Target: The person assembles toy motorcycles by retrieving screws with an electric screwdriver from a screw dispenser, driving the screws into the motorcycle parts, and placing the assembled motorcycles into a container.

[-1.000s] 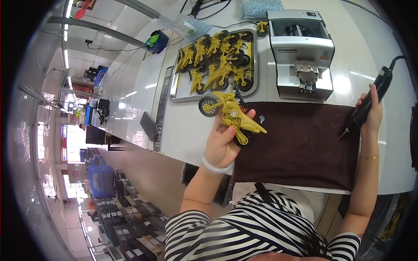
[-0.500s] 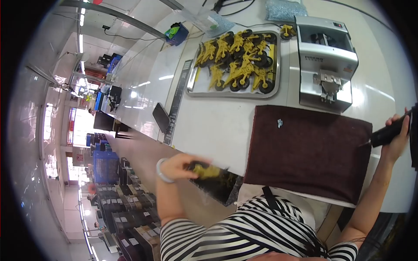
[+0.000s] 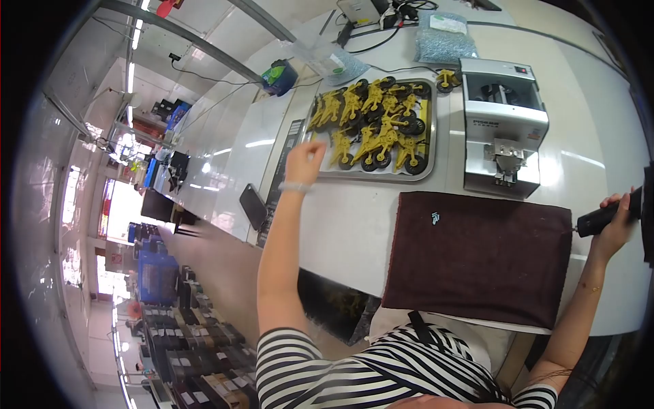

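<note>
My left hand (image 3: 305,162) is at the lower left corner of the metal tray (image 3: 409,177), its fingers curled in with nothing visible in them. Several yellow toy motorcycles (image 3: 371,140) with black wheels crowd the tray. At the far right, my right hand (image 3: 616,221) grips a black electric screwdriver (image 3: 598,219), its tip pointing left over the edge of the brown cloth (image 3: 477,262). Small silvery screws (image 3: 434,218) lie near the cloth's upper left. Below the table edge is a dark container (image 3: 330,303) with dim yellow shapes inside.
A silver machine (image 3: 504,126) stands behind the cloth, with a small yellow part (image 3: 446,80) beside it. Bags of bluish pieces (image 3: 446,41) lie at the back. A dark phone-like slab (image 3: 253,206) rests near the left table edge, and a blue basket (image 3: 279,78) is farther back.
My left hand first carried a yellow motorcycle down to the dark container, then let it go and rose to the tray. My right hand moved rightward with the screwdriver, away from the cloth.
</note>
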`<control>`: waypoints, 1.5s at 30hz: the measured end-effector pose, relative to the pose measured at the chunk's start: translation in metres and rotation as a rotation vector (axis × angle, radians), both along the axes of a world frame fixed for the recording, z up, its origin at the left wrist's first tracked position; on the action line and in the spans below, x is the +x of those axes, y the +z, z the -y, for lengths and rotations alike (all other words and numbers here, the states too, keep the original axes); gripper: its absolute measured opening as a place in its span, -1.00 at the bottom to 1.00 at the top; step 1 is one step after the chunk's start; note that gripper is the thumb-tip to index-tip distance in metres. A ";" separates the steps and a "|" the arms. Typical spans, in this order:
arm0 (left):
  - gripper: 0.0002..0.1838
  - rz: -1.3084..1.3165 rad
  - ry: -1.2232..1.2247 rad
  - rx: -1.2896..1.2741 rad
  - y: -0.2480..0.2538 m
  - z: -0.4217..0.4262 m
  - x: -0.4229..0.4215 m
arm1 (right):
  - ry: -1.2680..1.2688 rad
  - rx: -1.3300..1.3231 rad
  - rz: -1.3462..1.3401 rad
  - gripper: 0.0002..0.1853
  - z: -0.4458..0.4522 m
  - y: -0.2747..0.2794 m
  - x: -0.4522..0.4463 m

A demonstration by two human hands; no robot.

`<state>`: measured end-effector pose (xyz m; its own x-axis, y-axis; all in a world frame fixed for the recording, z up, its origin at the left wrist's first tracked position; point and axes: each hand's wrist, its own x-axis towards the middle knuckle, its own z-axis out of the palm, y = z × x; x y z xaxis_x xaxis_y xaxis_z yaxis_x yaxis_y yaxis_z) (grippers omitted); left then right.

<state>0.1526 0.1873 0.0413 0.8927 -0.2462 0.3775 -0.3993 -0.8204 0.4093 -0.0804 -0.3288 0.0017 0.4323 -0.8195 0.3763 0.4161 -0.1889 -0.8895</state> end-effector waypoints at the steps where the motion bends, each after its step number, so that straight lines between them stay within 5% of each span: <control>1: -0.77 0.038 0.061 -0.017 -0.009 0.016 0.030 | 0.009 0.010 0.056 -0.57 -0.001 0.001 0.000; 7: -0.46 -0.192 0.477 0.107 -0.023 0.086 0.113 | 0.383 0.307 0.201 -0.56 -0.032 0.009 0.003; 11: -0.45 -0.203 0.387 0.064 -0.019 0.075 0.121 | 0.218 0.125 -0.008 -0.57 -0.038 0.009 0.012; 15: -0.58 0.168 0.254 -0.186 0.001 0.063 0.090 | 0.102 0.039 -0.021 -0.57 -0.036 0.019 0.009; 17: -0.66 0.376 -0.022 -0.302 0.032 0.092 0.022 | 0.118 0.014 -0.005 -0.56 -0.040 0.023 0.008; 20: -0.66 0.174 -0.579 -0.249 0.049 0.135 -0.084 | 0.232 -0.085 -0.018 -0.45 -0.050 0.024 0.003; 23: -0.61 0.007 -0.953 -0.002 0.012 0.167 -0.146 | 0.403 -0.251 0.066 -0.33 -0.059 0.018 0.007; 25: -0.59 -0.124 -1.047 -0.026 -0.021 0.177 -0.161 | 0.488 -0.050 0.146 -0.51 -0.086 0.042 0.011; 32: -0.56 -0.110 -0.999 -0.055 -0.041 0.178 -0.164 | 0.557 -0.165 0.447 -0.59 -0.124 0.100 0.074; 40: -0.56 -0.069 -0.993 -0.074 -0.044 0.176 -0.165 | 0.621 -0.260 0.308 -0.60 -0.136 0.091 0.124; 43: -0.57 -0.059 -0.983 -0.056 -0.045 0.176 -0.165 | 0.885 -0.274 0.325 -0.57 -0.126 0.091 0.127; 45: -0.57 -0.061 -0.985 -0.055 -0.046 0.176 -0.165 | 0.891 -0.398 0.206 -0.26 -0.126 0.093 0.125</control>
<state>-0.0123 0.0113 -0.0046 0.3164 -0.8733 0.3704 -0.8703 -0.1119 0.4796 0.0445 -0.2031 0.0946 0.7236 -0.0251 0.6897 0.6899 -0.0012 -0.7239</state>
